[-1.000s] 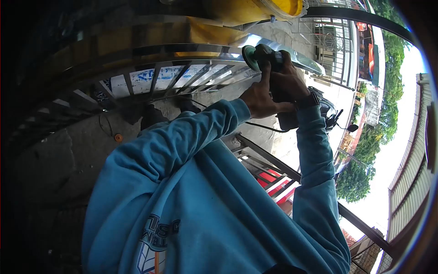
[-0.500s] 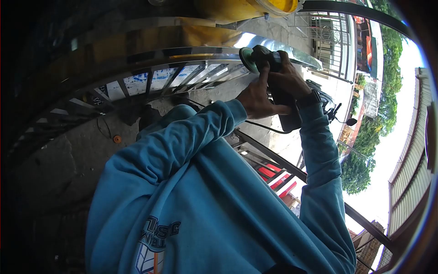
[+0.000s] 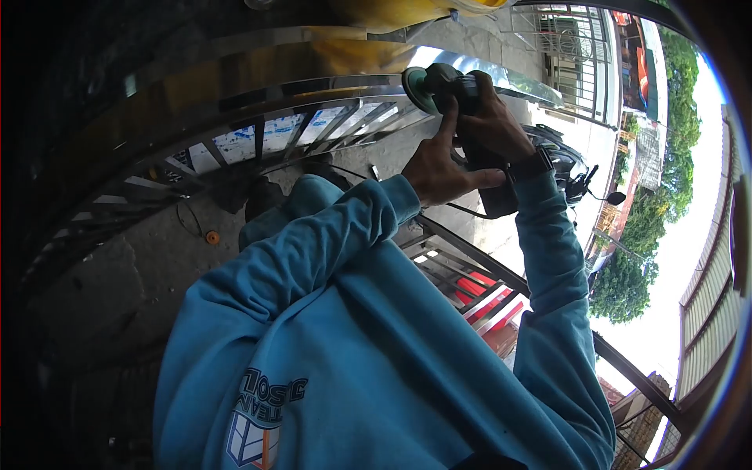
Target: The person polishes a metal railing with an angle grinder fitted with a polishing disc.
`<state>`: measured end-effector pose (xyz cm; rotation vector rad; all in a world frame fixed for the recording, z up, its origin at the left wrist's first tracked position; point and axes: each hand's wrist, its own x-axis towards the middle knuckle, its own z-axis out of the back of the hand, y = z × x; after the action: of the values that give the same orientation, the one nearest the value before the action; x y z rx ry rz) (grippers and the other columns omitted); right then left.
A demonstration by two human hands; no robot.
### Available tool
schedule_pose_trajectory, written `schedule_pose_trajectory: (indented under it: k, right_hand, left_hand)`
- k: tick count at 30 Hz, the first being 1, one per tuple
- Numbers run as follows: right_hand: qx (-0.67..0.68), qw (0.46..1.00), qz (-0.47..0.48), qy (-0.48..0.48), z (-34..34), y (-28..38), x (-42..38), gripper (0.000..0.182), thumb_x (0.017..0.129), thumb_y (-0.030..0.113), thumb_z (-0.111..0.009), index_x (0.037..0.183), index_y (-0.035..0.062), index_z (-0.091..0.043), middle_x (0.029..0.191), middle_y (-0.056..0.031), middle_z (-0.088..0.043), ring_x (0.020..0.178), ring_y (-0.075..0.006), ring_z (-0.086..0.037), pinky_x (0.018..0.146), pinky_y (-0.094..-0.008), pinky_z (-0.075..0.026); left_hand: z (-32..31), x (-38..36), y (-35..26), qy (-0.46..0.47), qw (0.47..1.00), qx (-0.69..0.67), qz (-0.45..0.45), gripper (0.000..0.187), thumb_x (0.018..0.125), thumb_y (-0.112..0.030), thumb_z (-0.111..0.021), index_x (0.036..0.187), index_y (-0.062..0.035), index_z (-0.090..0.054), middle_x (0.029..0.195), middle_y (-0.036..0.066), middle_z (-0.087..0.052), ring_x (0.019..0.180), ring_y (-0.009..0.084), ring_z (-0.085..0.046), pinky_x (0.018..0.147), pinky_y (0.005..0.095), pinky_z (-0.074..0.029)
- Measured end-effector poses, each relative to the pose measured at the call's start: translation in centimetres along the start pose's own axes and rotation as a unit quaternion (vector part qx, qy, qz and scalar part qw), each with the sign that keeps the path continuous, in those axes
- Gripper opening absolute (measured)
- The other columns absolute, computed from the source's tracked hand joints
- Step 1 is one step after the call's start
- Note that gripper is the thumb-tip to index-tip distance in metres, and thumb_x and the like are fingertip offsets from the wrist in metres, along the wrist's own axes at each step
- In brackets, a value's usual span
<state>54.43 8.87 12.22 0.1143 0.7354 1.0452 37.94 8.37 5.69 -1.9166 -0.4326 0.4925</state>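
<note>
Two bare hands hold one dark power tool, which sits beside the edge of the shiny metal panel, nearer to the panel's bright end. The right hand wraps its fingers over the tool just behind the green disc. The left hand, farther from the panel, grips with thumb and forefinger spread wide along the tool; its other fingers are hard to make out.

To do this well, I'd keep the disc level with the panel's edge rather than letting its rim dig in — light, even pressure, the right hand guiding and the left steadying the body. Whether the disc actually touches the panel cannot be told from this angle. The dark cable, on the near side of the panel, is best kept well away from the disc.

Compared with a second ago, the disc lies slightly farther from the panel's bright end. The view has shifted too — the yellow bucket beyond the panel is now mostly cut off. Both hands keep much the same grip.
</note>
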Motion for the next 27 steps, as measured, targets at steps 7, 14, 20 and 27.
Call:
schedule_pose_trajectory:
  k: [7,14,20,27]
  right_hand:
    - [0.005,0.999,0.021,0.03,0.6,-0.9,1.5,0.077,0.077,0.034,-0.075,0.132,-0.0007,-0.034,0.11,-0.0288,-0.063,0.089,-0.0352,-0.069,0.075,-0.0411,-0.057]
    - [0.019,0.998,0.04,0.041,0.2,-0.1,2.2,0.081,0.077,0.034,-0.078,0.135,-0.0015,-0.033,0.113,-0.0268,-0.061,0.091,-0.0319,-0.068,0.075,-0.0385,-0.058]
    - [0.088,0.993,0.039,0.068,-0.2,0.0,2.2,0.076,0.079,0.028,-0.079,0.134,-0.001,-0.034,0.115,-0.0233,-0.058,0.092,-0.027,-0.067,0.072,-0.0352,-0.06]
    - [0.152,0.986,0.028,0.069,0.4,-2.6,1.4,0.077,0.079,0.026,-0.079,0.133,-0.0006,-0.033,0.115,-0.0236,-0.058,0.091,-0.0271,-0.067,0.071,-0.0353,-0.059]
  left_hand:
    - [-0.5,0.5,0.1,-0.034,0.999,-0.004,-0.022,0.138,0.07,-0.057,-0.082,0.153,0.0029,0.01,0.136,0.036,-0.048,0.128,0.0442,-0.052,0.113,0.0399,-0.039]
    - [0.3,-0.2,-0.1,-0.062,0.997,0.027,-0.029,0.137,0.07,-0.054,-0.085,0.153,0.0044,0.006,0.135,0.034,-0.048,0.125,0.0394,-0.055,0.1,0.0398,-0.052]
    - [0.8,-0.8,-0.6,-0.083,0.995,0.056,-0.026,0.137,0.069,-0.058,-0.084,0.154,0.0051,0.003,0.134,0.034,-0.049,0.125,0.0398,-0.055,0.101,0.0406,-0.051]
    - [-0.3,0.2,-0.4,-0.046,0.998,0.042,-0.01,0.134,0.07,-0.06,-0.083,0.154,0.0069,-0.002,0.135,0.035,-0.048,0.126,0.0408,-0.054,0.106,0.0403,-0.046]
